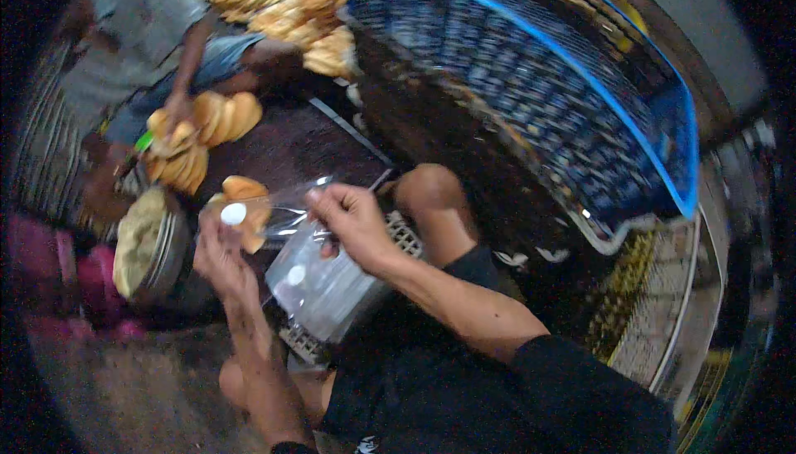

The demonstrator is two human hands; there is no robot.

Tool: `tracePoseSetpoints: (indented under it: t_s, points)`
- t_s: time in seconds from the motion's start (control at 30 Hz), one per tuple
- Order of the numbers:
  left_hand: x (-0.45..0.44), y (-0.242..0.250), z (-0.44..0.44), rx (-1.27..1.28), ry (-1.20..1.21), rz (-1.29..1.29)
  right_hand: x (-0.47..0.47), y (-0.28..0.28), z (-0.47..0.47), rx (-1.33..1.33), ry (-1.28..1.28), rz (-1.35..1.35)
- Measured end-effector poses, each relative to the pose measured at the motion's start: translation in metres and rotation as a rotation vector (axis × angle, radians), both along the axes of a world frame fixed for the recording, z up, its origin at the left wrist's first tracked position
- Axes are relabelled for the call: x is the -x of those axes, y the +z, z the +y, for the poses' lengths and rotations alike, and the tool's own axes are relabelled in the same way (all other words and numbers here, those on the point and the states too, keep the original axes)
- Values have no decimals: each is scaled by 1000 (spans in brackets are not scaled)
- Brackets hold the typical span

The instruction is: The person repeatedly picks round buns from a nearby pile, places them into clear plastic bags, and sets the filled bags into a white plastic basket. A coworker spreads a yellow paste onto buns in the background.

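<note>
A clear plastic bag (280, 214) is stretched between my two hands. My left hand (225, 255) grips its left end, near a round white spot on the film. The fingers of my right hand (348, 214) pinch the other end. Below them, a stack of clear plastic bags (323, 292) lies on a perforated light-coloured basket (305, 343) between my knees. Just beyond my left hand, a few split bread buns (245, 189) rest on the dark surface, partly seen through the film.
A co-worker's hand (177, 112) touches sliced buns (227, 117) at the upper left. A metal bowl (171, 249) holds a pale spread (138, 245). More buns (298, 6) are piled at the top. A large blue crate (675, 162) stands on the right.
</note>
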State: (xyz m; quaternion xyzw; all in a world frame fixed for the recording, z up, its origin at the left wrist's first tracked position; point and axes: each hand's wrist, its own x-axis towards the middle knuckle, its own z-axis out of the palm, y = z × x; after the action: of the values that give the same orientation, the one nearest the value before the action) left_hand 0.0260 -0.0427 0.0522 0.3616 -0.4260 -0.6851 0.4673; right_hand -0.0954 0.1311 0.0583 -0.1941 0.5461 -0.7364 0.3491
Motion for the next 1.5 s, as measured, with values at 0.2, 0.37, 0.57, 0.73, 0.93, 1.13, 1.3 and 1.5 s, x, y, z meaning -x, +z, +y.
tracePoseSetpoints:
  t_s: [0.2,0.37,0.57,0.73,0.93,1.13,1.3,1.5]
  points:
    - [-21,16,-62,-179,355,168,48,-12,-41,-249,-3,419]
    - [-48,-6,-37,-129,74,197,15,-116,-102,-326,239,1155]
    - [-61,-9,-45,-6,96,197,15,-129,-159,-599,337,1267]
    - [-68,2,-52,149,368,206,76,-68,-129,-402,325,650]
    - [-72,-11,-64,272,398,-193,107,59,1,-77,153,47]
    - [-34,7,-4,196,2,211,46,62,-50,-15,190,341]
    - [-39,-3,24,68,-148,172,3,54,-46,-20,250,430]
    - [-56,23,10,-325,-12,590,-51,59,-66,159,-176,1396]
